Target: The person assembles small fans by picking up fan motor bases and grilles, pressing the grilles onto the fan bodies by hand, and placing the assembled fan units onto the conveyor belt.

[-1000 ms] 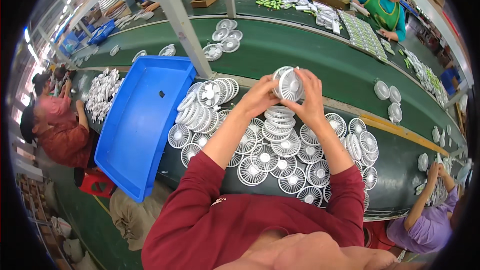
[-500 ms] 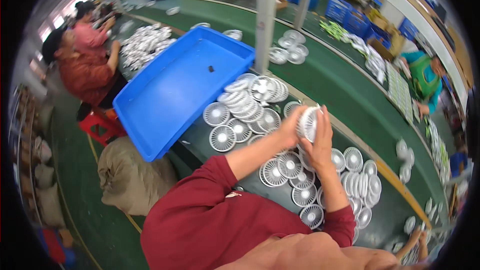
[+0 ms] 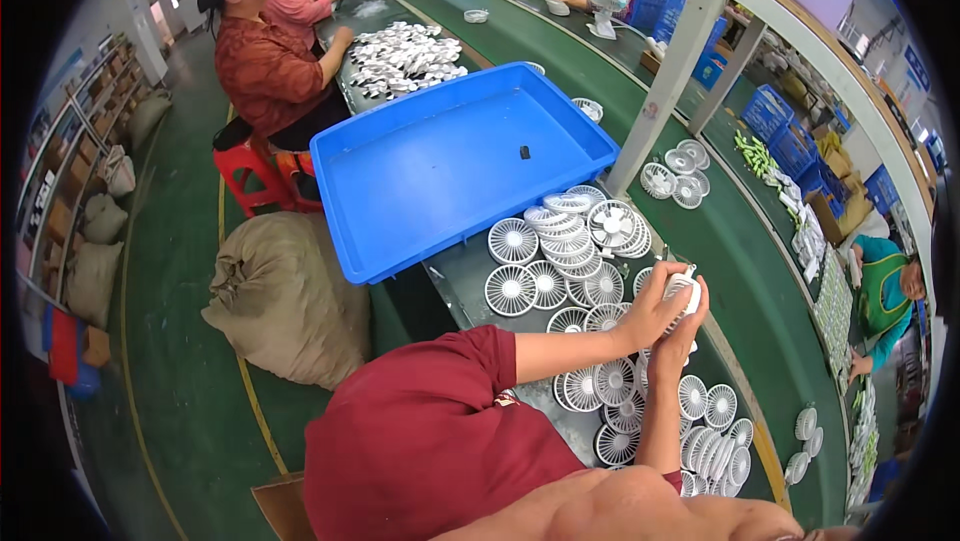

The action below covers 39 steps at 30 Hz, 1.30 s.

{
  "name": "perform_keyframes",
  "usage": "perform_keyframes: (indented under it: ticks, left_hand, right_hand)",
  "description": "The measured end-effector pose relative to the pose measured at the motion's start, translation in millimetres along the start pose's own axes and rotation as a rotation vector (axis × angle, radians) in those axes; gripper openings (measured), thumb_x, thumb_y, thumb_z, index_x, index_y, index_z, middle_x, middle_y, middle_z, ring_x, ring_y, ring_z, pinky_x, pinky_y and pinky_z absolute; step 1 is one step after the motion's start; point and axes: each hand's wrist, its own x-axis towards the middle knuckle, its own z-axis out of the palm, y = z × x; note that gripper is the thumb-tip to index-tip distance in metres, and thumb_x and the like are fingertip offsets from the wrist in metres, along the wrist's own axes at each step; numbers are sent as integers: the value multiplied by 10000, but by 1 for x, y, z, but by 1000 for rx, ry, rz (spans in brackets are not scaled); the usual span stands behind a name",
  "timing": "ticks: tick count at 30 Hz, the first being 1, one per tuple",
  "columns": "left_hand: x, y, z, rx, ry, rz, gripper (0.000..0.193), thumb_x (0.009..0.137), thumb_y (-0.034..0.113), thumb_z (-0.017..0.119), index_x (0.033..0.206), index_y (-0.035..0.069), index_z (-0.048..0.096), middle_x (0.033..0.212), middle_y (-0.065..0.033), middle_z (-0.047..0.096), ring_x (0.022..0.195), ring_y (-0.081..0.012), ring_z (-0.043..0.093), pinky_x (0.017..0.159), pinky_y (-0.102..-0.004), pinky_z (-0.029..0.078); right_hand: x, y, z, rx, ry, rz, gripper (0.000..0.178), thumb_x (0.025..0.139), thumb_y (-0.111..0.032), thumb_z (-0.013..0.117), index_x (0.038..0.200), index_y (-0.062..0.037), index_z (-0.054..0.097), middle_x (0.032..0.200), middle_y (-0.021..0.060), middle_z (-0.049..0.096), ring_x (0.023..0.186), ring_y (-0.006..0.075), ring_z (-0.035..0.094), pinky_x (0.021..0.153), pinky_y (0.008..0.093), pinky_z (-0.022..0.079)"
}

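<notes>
Cage (image 3: 683, 291) has gone from face-on to nearly edge-on, clasped between left hand (image 3: 652, 317) and right hand (image 3: 678, 341), fingers curled round it, above the loose cages (image 3: 613, 381) (head swung left too, so tub (image 3: 420, 171) sits nearer mid-view). Reads as that piece still being worked, not set down.

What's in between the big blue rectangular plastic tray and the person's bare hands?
In the head view, round white plastic fan grilles lie there, many overlapping, between the blue tray and the hands.
</notes>
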Motion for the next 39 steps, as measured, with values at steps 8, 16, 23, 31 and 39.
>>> perform_keyframes:
  ticks: [8, 16, 23, 31, 39]
  left_hand:
    - [16, -10, -7, 164, 1, 45, 422, 866, 190, 602, 1202, 2, 430, 1143, -175, 508, 1065, -282, 501, 937, -380, 398]
    - [71, -19, -44, 661, -370, 230, 359, 769, 59, 606, 1128, 58, 597, 1213, -173, 562, 1149, -366, 501, 999, -435, 373]
    - [132, -37, -128, 1195, -519, 393, 366, 743, -60, 491, 1018, 97, 675, 1171, -162, 611, 1164, -376, 519, 987, -450, 417]
    - [150, -9, -110, 1367, -507, 124, 128, 869, 159, 569, 977, 97, 599, 857, -163, 673, 834, -360, 641, 710, -466, 495]
    - [142, -16, -121, 383, -184, -408, 419, 850, -10, 464, 1269, 0, 437, 1091, -166, 617, 884, -246, 667, 648, -339, 580]
  right_hand:
    - [21, 30, -2, 270, 69, 171, 590, 979, -468, 359, 1382, -37, 346, 1369, 135, 394, 1272, 245, 383, 1064, 358, 299]
    - [59, 75, -128, -453, 290, 134, 471, 921, -327, 568, 1267, -18, 491, 1237, 214, 537, 1133, 324, 537, 974, 367, 403]
    - [48, 67, -123, -1103, 210, -184, 464, 706, -186, 759, 1132, -75, 612, 1241, 256, 527, 1169, 415, 488, 974, 483, 410]
    - [67, 60, -27, -964, -573, 84, 697, 667, -180, 789, 1304, -128, 509, 1373, 231, 427, 1296, 391, 383, 1080, 429, 346]
    - [85, 69, -40, -940, -628, 97, 518, 708, -230, 731, 1186, -77, 601, 1222, 170, 577, 1111, 334, 559, 946, 426, 448]
